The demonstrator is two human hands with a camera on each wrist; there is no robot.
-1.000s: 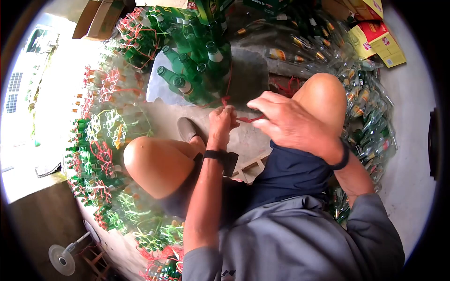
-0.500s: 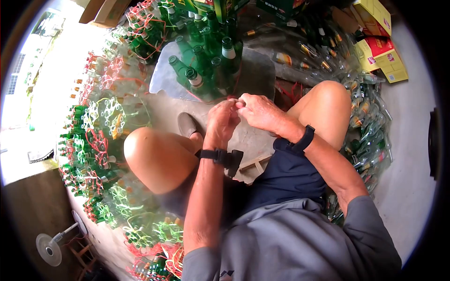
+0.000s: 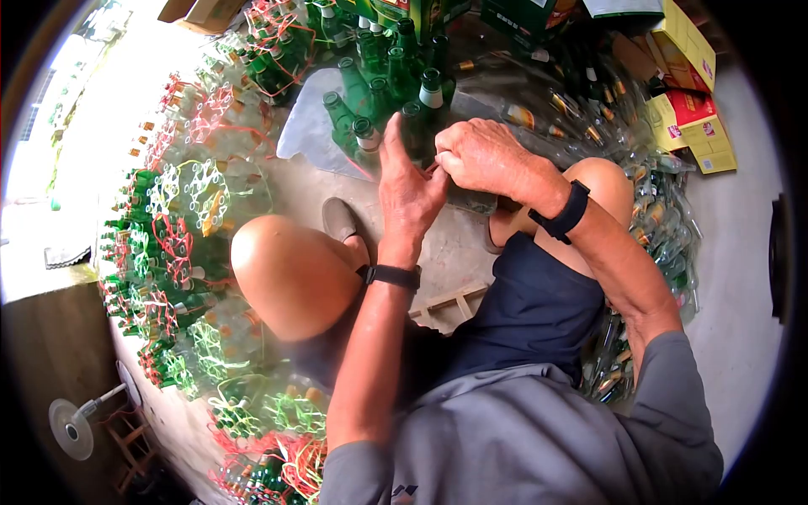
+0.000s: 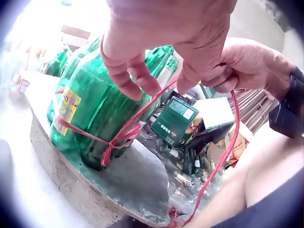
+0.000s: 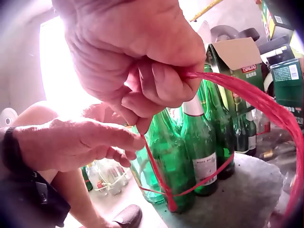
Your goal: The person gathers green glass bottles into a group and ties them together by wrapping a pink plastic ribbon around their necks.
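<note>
My right hand (image 3: 488, 164) grips a red plastic string (image 5: 242, 85) in its curled fingers, and a loose length trails from it. Beside it, my left hand (image 3: 408, 194) has its fingers spread and raised; its fingertips come close to the taut string. A cluster of green glass bottles (image 3: 377, 99) stands upright in front of both hands. Low around the bottles runs a loop of the same string, with a knot (image 4: 108, 151) at the near side, from which a strand rises to my right hand. The bottles stand on a grey slab (image 4: 137, 183).
Tied bundles of bottles (image 3: 181, 244) line the floor at the left. Loose clear bottles (image 3: 665, 223) are heaped along the right. Yellow and red cartons (image 3: 694, 126) lie at the far right, a green carton (image 4: 175, 121) behind the slab. A fan (image 3: 71, 429) stands lower left.
The hands came together at the string half a second ago. Now the left hand has spread its fingers upward, and the right hand has risen slightly, gripping the string. The view has shifted somewhat.
</note>
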